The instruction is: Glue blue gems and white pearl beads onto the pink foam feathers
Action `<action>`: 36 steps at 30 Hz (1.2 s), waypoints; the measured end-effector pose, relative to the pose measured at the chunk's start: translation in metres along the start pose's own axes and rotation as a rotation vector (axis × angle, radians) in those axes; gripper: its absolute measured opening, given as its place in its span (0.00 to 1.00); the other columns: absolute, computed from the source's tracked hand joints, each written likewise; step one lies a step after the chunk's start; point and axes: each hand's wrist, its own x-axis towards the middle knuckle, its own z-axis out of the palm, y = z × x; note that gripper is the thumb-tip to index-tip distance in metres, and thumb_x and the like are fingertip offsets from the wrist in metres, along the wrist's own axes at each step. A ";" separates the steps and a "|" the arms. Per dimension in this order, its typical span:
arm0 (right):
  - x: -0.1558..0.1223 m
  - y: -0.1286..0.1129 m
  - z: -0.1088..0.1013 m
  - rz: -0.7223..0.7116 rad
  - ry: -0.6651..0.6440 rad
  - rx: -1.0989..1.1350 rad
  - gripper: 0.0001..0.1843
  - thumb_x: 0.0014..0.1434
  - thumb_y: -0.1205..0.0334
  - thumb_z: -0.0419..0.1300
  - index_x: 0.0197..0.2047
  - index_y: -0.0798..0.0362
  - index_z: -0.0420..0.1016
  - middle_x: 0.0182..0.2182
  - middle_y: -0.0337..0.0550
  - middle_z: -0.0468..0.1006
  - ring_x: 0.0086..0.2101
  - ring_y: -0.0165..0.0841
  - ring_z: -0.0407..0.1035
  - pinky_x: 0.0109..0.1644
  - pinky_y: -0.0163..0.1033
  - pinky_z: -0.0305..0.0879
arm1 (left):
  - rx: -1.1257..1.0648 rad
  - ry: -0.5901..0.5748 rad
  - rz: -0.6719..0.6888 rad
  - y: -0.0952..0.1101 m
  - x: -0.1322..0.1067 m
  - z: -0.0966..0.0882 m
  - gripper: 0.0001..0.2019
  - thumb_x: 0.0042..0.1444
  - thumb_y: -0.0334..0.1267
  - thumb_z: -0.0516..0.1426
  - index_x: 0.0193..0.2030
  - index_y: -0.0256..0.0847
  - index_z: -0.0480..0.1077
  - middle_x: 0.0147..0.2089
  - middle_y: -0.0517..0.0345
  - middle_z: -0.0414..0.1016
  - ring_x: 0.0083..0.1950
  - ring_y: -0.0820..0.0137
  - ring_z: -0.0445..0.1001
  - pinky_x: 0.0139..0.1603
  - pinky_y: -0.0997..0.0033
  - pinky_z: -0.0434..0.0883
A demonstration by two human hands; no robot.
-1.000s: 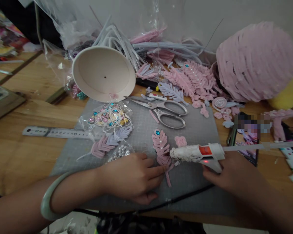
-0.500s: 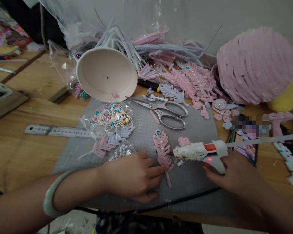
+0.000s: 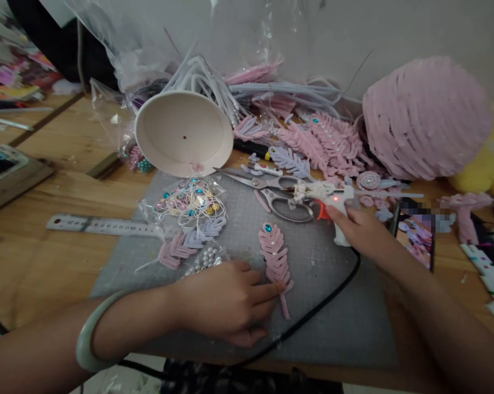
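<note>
Under the stretched index finger of my left hand lies the lower end of a pink pipe-cleaner feather, flat on the grey cutting mat. The feather carries a blue gem near its tip and white pearls down its middle. The thumb of that hand is apart from the fingers and holds nothing. My right hand is wrapped round the handle of a white hot glue gun, a finger by its orange trigger. The gun's nozzle points left above the scissors, partly covering their handles. A red light glows on the gun.
A cream bowl lies tilted at the back. Left are a bag of gem strings, a steel ruler and a bag of pearls. Pink feathers pile up behind. The gun's black cord crosses the mat.
My right hand has carried the glue gun up and left, away from the feather's edge to over the scissors. My left hand stays on the feather's lower end.
</note>
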 end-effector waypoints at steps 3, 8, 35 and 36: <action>0.003 -0.005 0.001 -0.056 0.123 -0.071 0.23 0.57 0.41 0.50 0.23 0.51 0.65 0.17 0.38 0.63 0.22 0.32 0.59 0.26 0.37 0.49 | 0.000 0.003 -0.003 0.000 0.000 -0.001 0.17 0.58 0.46 0.52 0.46 0.36 0.71 0.58 0.55 0.69 0.38 0.66 0.71 0.30 0.64 0.65; -0.018 -0.024 -0.009 0.061 0.195 0.831 0.07 0.53 0.59 0.57 0.37 0.49 0.66 0.25 0.34 0.65 0.21 0.26 0.56 0.24 0.33 0.54 | -0.010 0.025 -0.006 0.001 0.001 0.000 0.17 0.58 0.46 0.53 0.46 0.36 0.71 0.57 0.54 0.70 0.37 0.66 0.71 0.30 0.64 0.65; -0.059 -0.049 0.023 0.474 -0.754 1.542 0.09 0.47 0.67 0.68 0.34 0.58 0.79 0.26 0.40 0.78 0.21 0.20 0.68 0.25 0.23 0.67 | -0.031 0.044 0.009 0.000 0.002 -0.004 0.15 0.56 0.45 0.55 0.42 0.36 0.71 0.50 0.54 0.74 0.33 0.68 0.69 0.29 0.65 0.63; -0.059 -0.049 0.022 0.471 -0.755 1.537 0.09 0.46 0.67 0.68 0.35 0.58 0.79 0.27 0.41 0.79 0.22 0.20 0.69 0.25 0.22 0.68 | -0.031 0.041 0.010 0.000 0.002 -0.003 0.15 0.56 0.45 0.55 0.43 0.36 0.71 0.50 0.54 0.73 0.33 0.68 0.69 0.29 0.65 0.63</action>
